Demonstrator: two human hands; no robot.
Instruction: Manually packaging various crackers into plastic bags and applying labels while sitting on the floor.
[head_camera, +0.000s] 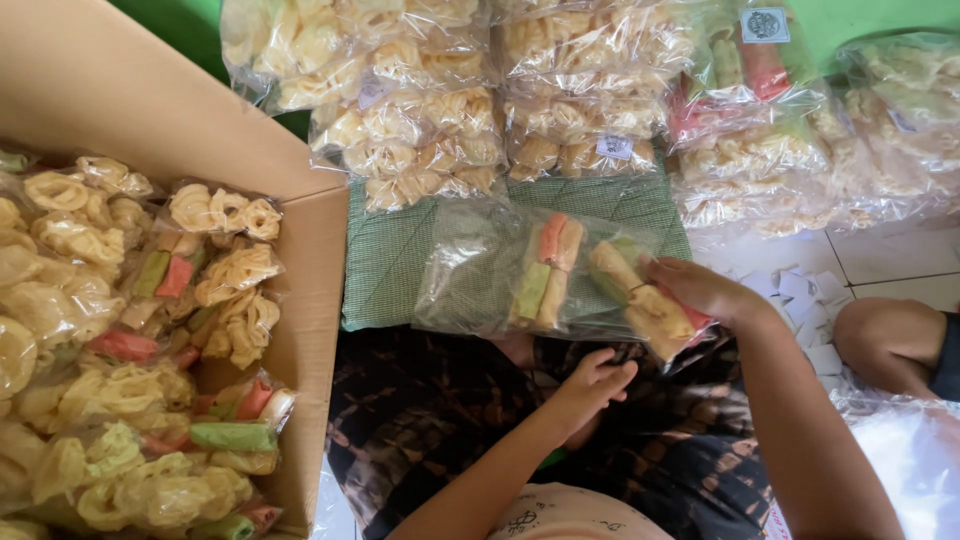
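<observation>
Bag (560, 272): clear plastic with coloured crackers, laid on the green cloth (385, 262) at centre; judged light, slippery and brittle inside, best taken by the film edge.
Right hand (700, 290): at 3 o'clock of the bag, fingers closed on its end.
Left hand (592, 385): at 6 o'clock, loosely curled, nothing held.
Box (310, 250): at 9 o'clock, filled with packed bags.

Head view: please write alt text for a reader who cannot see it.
Seen from above, a person's right hand grips a clear plastic bag of yellow, orange and green cracker sticks over a green checked cloth, while the left hand hovers empty below it. An open brown cardboard box of similar packed bags stands to the left, with more bags stacked beyond.
</observation>
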